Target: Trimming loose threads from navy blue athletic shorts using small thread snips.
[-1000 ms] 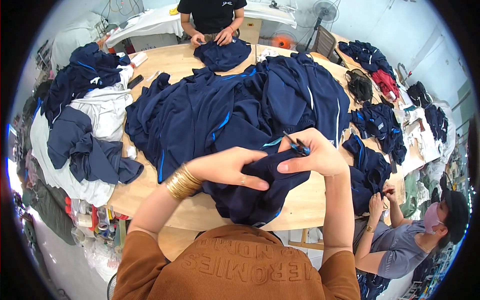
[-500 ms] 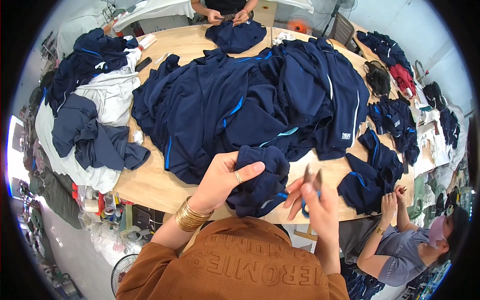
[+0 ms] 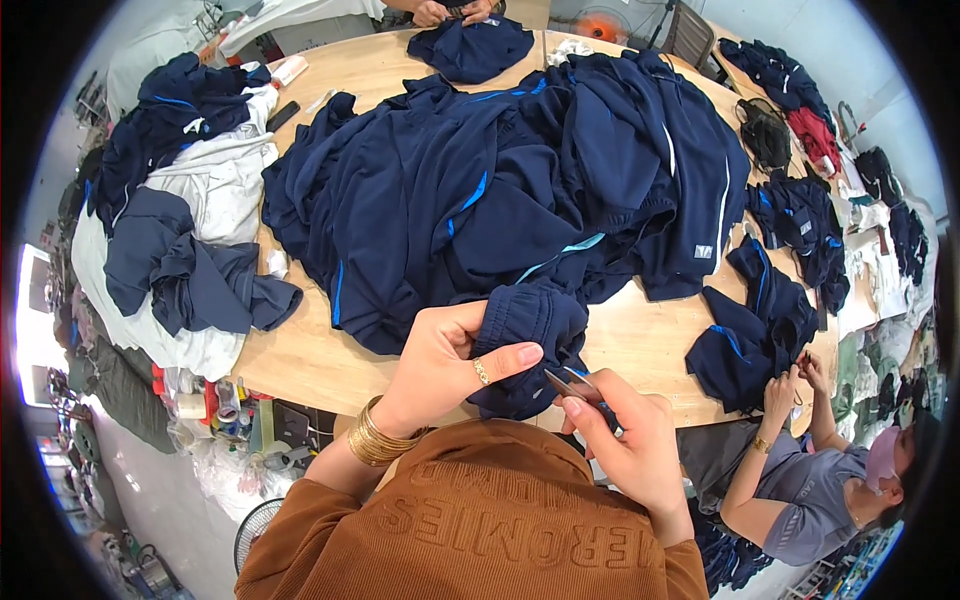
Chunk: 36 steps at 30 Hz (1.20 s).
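My left hand [image 3: 455, 355] grips the gathered elastic edge of a navy garment [image 3: 533, 315], its thumb lying on top of the cloth. In my right hand [image 3: 632, 440] is a small pair of thread snips [image 3: 578, 388], closed in my fingers with the two pointed blades slightly apart. Those blade tips are right beside the held cloth, just right of my left thumb; whether they touch it I cannot tell. The lower part of the garment hangs at the table's near edge. Just beyond it spreads a large heap of navy garments [image 3: 390, 220] with blue and white stripes.
White cloth [image 3: 215, 190] and dark garments [image 3: 160, 250] lie at the left. On the right, a co-worker [image 3: 810, 490] handles a navy garment [image 3: 745, 350]. Another person's hands [image 3: 450, 12] work on a navy piece [image 3: 470, 50] across the wooden table [image 3: 310, 385].
My right hand has brought the snips left and turned them, so the blades now point at the cloth by my left thumb. My left hand still holds the garment, shifted slightly right.
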Available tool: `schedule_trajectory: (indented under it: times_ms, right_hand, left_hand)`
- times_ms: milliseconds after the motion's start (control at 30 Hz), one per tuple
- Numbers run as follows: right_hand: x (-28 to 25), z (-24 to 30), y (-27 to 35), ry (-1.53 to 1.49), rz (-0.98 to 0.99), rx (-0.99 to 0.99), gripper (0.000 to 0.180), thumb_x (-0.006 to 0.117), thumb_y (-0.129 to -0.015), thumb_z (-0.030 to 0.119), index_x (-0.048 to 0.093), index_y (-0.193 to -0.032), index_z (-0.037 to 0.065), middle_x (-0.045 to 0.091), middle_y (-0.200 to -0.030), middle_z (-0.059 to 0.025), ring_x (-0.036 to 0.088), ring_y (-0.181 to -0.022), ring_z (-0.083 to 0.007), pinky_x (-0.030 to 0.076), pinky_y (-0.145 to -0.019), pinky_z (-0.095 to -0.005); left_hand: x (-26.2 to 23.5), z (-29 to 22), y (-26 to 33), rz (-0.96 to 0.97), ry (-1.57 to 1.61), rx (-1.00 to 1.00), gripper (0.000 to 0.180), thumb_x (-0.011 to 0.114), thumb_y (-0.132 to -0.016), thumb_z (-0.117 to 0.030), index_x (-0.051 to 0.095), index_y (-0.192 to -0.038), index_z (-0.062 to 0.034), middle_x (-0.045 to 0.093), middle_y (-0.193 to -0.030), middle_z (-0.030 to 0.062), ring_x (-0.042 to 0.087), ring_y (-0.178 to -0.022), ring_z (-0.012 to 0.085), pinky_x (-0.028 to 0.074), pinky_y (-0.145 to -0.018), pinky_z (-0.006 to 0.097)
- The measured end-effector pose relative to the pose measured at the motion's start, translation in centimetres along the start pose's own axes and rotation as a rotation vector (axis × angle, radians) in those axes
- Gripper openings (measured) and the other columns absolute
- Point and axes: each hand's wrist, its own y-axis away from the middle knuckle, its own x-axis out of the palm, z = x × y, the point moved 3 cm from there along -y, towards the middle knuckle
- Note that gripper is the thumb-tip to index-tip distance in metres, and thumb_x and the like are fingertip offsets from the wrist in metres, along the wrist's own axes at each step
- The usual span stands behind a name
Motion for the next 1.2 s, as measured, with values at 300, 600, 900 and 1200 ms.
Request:
schedule_trajectory:
  times_ms: [300,600,900,1200]
  right_hand:
    - [-0.3,0.2,-0.2,0.053,0.017,0.032,0.007,0.058,-0.084,0.009,0.055,-0.086,0.003,0.058,-0.062,-0.0122,0.057,-0.048,-0.023,0.04,-0.044,-0.0281]
    - [-0.4,0.0,-0.8,-0.097,0.164,0.033,0.008,0.059,-0.083,0.008,0.058,-0.081,0.0,0.061,-0.062,-0.003,0.053,-0.05,-0.0067,0.038,-0.047,-0.0189]
    - [0.3,-0.1,-1.3,0.074,-0.341,-0.326,0.015,0.07,-0.073,0.0,0.064,-0.087,0.002,0.06,-0.07,-0.0037,0.053,-0.051,-0.0099,0.041,-0.047,-0.0207]
    - [0.1,-0.2,-1.7,0.269,-0.318,-0.332,0.015,0.071,-0.071,0.001,0.059,-0.081,0.003,0.058,-0.069,-0.0075,0.058,-0.057,-0.0135,0.043,-0.051,-0.0228]
  left_hand:
    - [0.1,-0.1,-0.1,0.022,-0.038,-0.005,0.026,0.067,-0.08,-0.008,0.061,-0.099,0.0079,0.064,-0.093,0.0078,0.059,-0.083,0.009,0.05,-0.075,0.023]
    - [-0.1,0.5,-0.2,0.03,-0.056,-0.041,0.025,0.067,-0.08,-0.008,0.061,-0.098,0.0072,0.065,-0.091,0.0067,0.058,-0.082,0.0082,0.049,-0.075,0.023]
    - [0.5,1.0,-0.4,0.031,0.057,-0.072,0.028,0.065,-0.08,-0.005,0.058,-0.104,0.0077,0.063,-0.097,0.0078,0.058,-0.086,0.0092,0.048,-0.077,0.023]
    - [1.4,1.0,-0.9,0.06,-0.126,0.019,0.028,0.064,-0.082,-0.006,0.056,-0.105,0.0077,0.063,-0.096,0.0051,0.057,-0.085,0.0065,0.048,-0.076,0.022]
